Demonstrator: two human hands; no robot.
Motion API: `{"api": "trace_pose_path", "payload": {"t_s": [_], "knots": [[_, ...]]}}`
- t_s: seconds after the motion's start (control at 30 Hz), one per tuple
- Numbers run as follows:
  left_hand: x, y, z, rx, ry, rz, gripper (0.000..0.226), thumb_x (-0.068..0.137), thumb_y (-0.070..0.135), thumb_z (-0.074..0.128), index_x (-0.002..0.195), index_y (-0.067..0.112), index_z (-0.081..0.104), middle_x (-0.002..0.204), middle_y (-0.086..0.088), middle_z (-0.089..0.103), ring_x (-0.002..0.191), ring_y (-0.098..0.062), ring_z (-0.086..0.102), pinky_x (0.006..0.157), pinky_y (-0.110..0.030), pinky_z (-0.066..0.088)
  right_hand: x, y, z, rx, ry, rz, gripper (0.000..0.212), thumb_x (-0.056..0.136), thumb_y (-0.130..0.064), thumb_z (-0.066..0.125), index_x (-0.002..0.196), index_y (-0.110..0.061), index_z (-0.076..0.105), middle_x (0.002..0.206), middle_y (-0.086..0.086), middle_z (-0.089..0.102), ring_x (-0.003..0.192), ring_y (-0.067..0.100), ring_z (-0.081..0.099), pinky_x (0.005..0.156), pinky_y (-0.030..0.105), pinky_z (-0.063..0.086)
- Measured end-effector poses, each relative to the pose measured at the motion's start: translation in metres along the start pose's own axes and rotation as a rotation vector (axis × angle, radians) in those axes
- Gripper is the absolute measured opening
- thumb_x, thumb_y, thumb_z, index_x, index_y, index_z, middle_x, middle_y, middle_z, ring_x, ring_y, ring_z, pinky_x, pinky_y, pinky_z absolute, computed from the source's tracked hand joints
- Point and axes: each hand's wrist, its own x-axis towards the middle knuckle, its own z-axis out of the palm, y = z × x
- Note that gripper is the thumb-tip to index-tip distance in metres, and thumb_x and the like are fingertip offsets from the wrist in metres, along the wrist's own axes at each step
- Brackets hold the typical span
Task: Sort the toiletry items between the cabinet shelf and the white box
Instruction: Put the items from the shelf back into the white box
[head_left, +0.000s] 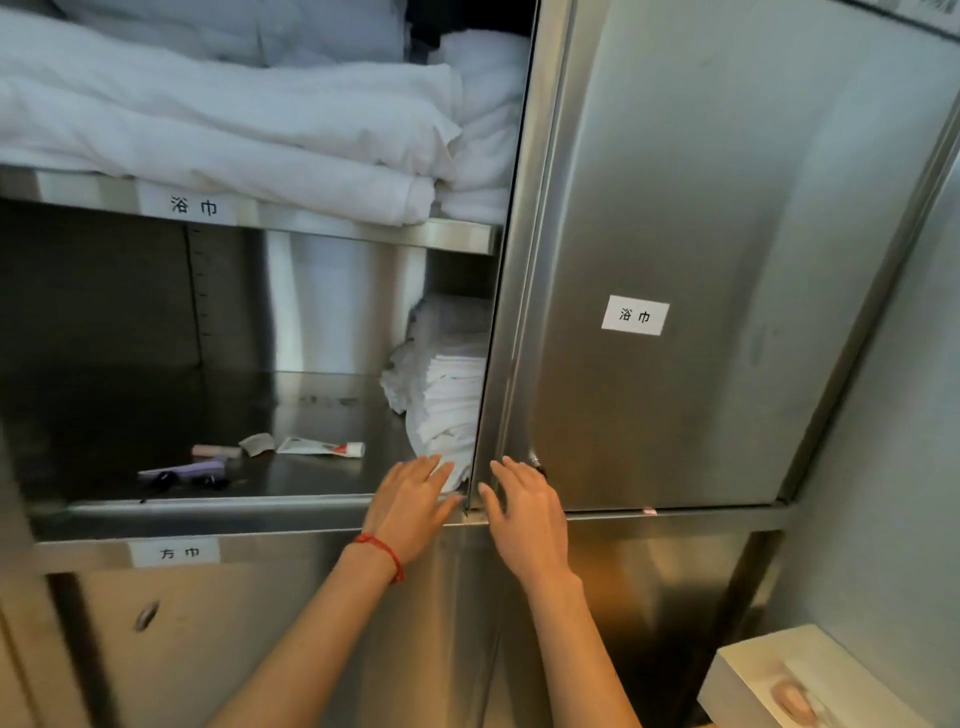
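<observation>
A shiny metal cabinet shelf (322, 415) is open on the left. Far to the left of the fingers, some small toiletry things lie on it. A purple tube (182, 471) lies near the front edge, with little dark things (210, 482) just beside it. A bit farther back lies a pink tube (215, 450). Next to that is a small grey packet (257, 444). Then comes a white tube with a red end (321, 447), the closest of these to the fingers, but still apart from them.

Above them, on the top shelf, big white towels (234, 124) are folded in a pile. A label (193, 206) with writing is stuck on that shelf's edge.

A stack of small white cloths (449, 405) sits at the right end of the lower shelf. The left hand (415, 501) reaches up to it. Its fingers (431, 465) are straight and spread, and the tips touch the bottom of the stack. A red string (382, 553) goes round that wrist.

Just beside it is the right hand (524, 512). Its fingers (511, 470) are straight and loose too. They rest flat on the edge of the closed metal door (701, 208). They hold nothing. A white label (635, 315) is stuck on the door, up above these fingers.

Far down and to the right of the fingers sits the white box (753, 670), well apart from both hands. Something pink (792, 696) lies in it, too blurry to tell what.
</observation>
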Motion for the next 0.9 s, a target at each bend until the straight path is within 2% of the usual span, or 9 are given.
{"api": "trace_pose_path", "payload": {"t_s": [0.1,0.23,0.67,0.9], "knots": [[0.001,-0.034,0.002,0.043,-0.036,-0.043,0.054,0.098,0.043,0.038,0.147,0.021,0.029,0.153,-0.001,0.029,0.139,-0.013,0.026,0.114,-0.027,0.015,0.012,-0.022,0.017,0.002,-0.033,-0.029,0.044,0.099,-0.038,0.04,0.14,-0.021,0.044,0.146,-0.003,0.041,0.137,0.014,0.032,0.111,0.027,0.024],[-0.001,-0.074,0.0,0.072,-0.035,-0.073,0.056,0.098,0.045,0.038,0.147,0.02,0.029,0.153,-0.001,0.028,0.14,-0.013,0.024,0.115,-0.026,0.013,0.025,-0.051,0.04,0.022,-0.056,-0.05,0.044,0.1,-0.038,0.038,0.141,-0.021,0.043,0.148,-0.002,0.039,0.138,0.014,0.031,0.112,0.028,0.024],[-0.019,-0.192,-0.005,0.059,0.001,-0.152,0.051,0.096,0.04,0.046,0.142,0.019,0.039,0.146,-0.003,0.04,0.135,-0.015,0.035,0.112,-0.028,0.023,0.061,-0.138,0.116,0.083,-0.082,-0.098,0.043,0.099,-0.034,0.042,0.139,-0.02,0.045,0.145,-0.002,0.043,0.135,0.014,0.034,0.111,0.025,0.023],[-0.04,-0.248,-0.012,0.042,0.036,-0.24,0.05,0.092,0.034,0.057,0.137,0.016,0.046,0.138,-0.005,0.05,0.127,-0.017,0.047,0.107,-0.03,0.035,0.069,-0.187,0.157,0.162,-0.1,-0.132,0.042,0.098,-0.033,0.045,0.138,-0.019,0.047,0.143,-0.001,0.046,0.134,0.012,0.038,0.112,0.025,0.025]]}}
